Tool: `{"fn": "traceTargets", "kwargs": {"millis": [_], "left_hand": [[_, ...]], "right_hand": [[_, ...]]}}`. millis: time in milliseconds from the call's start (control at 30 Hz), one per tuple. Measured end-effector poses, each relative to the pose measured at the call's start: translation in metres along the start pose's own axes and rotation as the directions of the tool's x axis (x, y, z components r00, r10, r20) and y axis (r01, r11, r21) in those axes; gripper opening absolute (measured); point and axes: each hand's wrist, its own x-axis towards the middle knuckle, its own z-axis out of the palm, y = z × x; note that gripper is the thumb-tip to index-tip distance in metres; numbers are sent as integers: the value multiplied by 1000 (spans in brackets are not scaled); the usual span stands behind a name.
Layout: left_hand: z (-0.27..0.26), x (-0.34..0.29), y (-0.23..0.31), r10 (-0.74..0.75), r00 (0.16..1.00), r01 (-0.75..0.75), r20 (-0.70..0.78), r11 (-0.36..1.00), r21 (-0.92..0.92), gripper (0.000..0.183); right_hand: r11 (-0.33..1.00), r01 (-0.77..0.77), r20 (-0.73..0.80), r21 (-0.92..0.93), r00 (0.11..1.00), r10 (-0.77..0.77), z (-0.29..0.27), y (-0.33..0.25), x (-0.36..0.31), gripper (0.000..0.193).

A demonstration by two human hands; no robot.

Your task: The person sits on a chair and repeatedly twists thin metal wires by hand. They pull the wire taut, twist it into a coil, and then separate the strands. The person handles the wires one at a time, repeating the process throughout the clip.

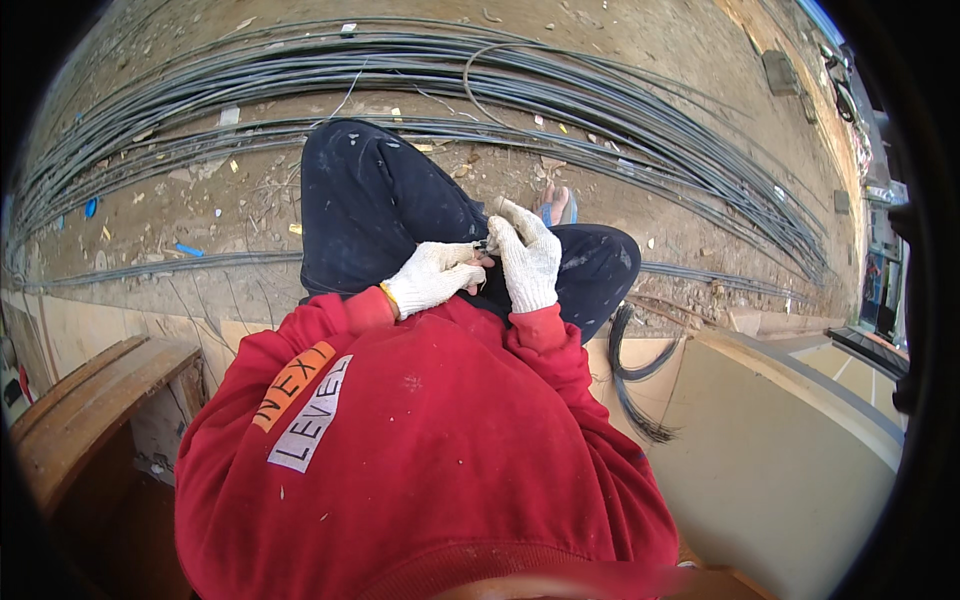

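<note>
My left hand (432, 276), in a white knit glove with a yellow cuff edge, is closed in front of my lap. My right hand (527, 256), gloved the same way, meets it from the other side with thumb and fingers pinched together. Between the fingertips is a small dark thing (482, 245), too small and too covered to name. Bare fingertips show where the hands meet. Both hands hover close above my dark trousers (375, 190), between the bent knees.
Long grey steel rods (300, 70) lie in a wide bundle across the dirt ground, with thinner rods (180, 265) nearer. A bent bundle of black wires (635, 385) rests beside my right hip. A wooden chair-like piece (95, 420) stands left, a beige panel (770, 450) right. Blue scraps (188, 249) dot the ground.
</note>
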Motion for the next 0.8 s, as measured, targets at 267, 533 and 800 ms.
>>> {"fn": "traceTargets", "kwargs": {"millis": [267,533,800], "left_hand": [[-2,1,4,-50,997,52,-61,998,34,24],[-3,5,-8,-1,1000,2,-4,991,133,23],[-1,3,2,4,1000,-2,-6,964,265,18]], "right_hand": [[798,-295,-46,526,927,373,7,-1,-10,38],[888,-179,59,423,984,170,-3,2,-4,28],[934,-115,-77,337,986,149,-3,-2,0,59]]}}
